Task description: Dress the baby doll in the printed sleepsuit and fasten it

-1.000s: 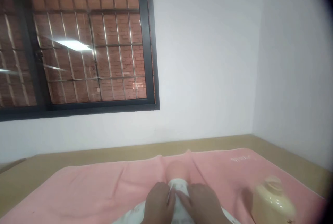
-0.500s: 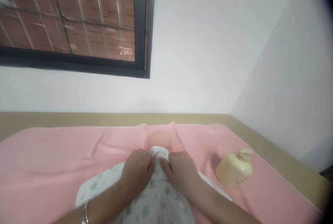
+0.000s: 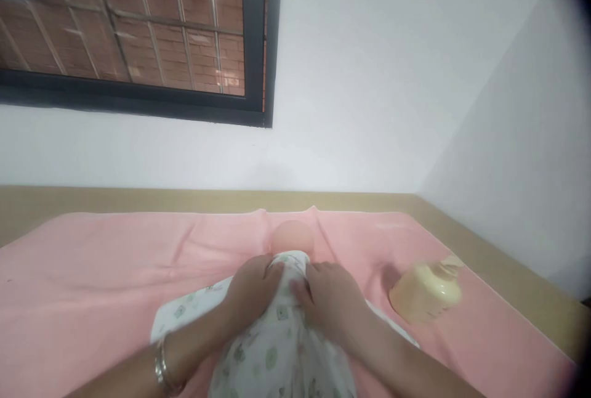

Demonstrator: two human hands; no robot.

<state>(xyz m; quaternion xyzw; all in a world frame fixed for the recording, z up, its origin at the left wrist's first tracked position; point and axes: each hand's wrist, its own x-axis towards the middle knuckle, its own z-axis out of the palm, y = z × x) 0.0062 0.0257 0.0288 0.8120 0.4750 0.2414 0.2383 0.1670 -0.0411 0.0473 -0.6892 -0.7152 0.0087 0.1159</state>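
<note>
pink towel [image 3: 92, 275] under doll [image 3: 293, 238]; left hand [image 3: 252, 287], right hand [image 3: 330, 299], each grip clamped on printed garment [image 3: 277, 355].

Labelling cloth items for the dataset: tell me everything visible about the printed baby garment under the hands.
The baby garment is white, soft-looking cloth with small scattered green and pinkish prints. It is worn by a doll lying along a pink towel. The doll's bald head shows just past the collar. One sleeve spreads out flat to the side. The left hand and right hand rest on the chest by the collar, fingers curled on the cloth. Whether they pinch it is unclear. The lower part runs out of frame.
</note>
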